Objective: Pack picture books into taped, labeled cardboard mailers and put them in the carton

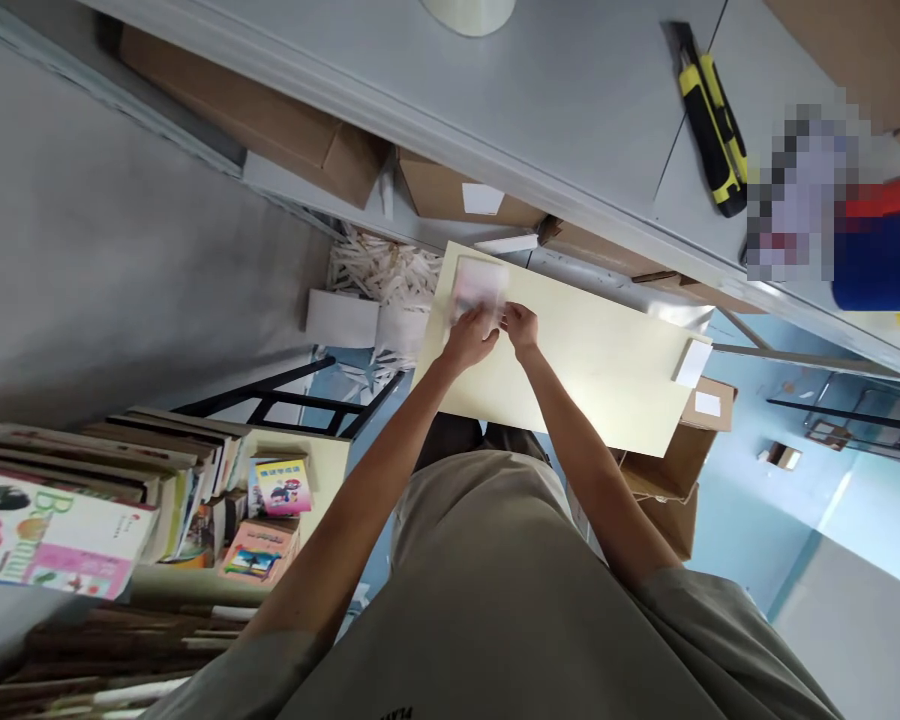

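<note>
A small pale pink and white book (480,280), blurred, lies at the left end of a cream board (592,350) in front of my body. My left hand (471,338) is at its lower edge, with curled fingers over the cover. Close beside it, my right hand (521,325) has its fingertips pinched together at the book's lower right corner. What exactly lies between those fingertips is too blurred to make out.
Above the board runs a grey tabletop (540,100) with a yellow-black utility knife (712,130). Shredded paper strips (386,270) fill a spot behind the board's left end. Stacked books (157,470) stand at lower left; an open cardboard box (664,465) sits right.
</note>
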Available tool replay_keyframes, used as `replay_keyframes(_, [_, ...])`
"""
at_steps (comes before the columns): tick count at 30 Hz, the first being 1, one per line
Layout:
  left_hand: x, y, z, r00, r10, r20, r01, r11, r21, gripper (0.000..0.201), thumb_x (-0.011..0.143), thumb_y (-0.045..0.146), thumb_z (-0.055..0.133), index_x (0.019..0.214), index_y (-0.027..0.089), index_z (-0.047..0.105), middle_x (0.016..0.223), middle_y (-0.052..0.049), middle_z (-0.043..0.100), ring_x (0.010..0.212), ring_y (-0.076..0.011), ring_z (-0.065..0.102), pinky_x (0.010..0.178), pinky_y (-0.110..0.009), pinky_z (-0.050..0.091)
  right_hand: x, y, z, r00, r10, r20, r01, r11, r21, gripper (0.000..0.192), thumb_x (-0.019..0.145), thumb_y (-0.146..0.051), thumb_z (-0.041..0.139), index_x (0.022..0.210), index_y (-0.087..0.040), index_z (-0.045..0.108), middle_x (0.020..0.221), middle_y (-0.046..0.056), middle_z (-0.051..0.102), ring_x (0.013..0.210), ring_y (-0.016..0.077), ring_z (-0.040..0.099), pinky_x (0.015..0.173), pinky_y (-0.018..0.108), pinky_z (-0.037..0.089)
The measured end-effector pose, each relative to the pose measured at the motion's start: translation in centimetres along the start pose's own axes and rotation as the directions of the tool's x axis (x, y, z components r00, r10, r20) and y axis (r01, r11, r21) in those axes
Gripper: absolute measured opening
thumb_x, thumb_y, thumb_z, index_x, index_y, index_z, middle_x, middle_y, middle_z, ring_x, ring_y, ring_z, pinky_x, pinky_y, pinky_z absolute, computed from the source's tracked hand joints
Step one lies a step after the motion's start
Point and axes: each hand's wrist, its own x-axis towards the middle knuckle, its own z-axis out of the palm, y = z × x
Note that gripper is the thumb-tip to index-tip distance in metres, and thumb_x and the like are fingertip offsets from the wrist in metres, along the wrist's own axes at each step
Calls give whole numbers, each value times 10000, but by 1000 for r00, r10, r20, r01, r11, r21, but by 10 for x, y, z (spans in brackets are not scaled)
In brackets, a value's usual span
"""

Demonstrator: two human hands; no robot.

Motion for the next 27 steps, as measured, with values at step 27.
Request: replay_keyframes(27, [-447, 42, 19, 498, -404, -768, -140, 836, -530, 696, 1034, 785, 721, 1394, 204, 849, 1536, -186, 841, 1448, -373, 808, 1336, -568, 588, -305, -42, -8, 637, -296, 712, 331, 939, 93, 680, 910, -808, 899, 1287, -248, 823, 1411, 172, 883, 1317, 326, 861, 1269, 565, 644])
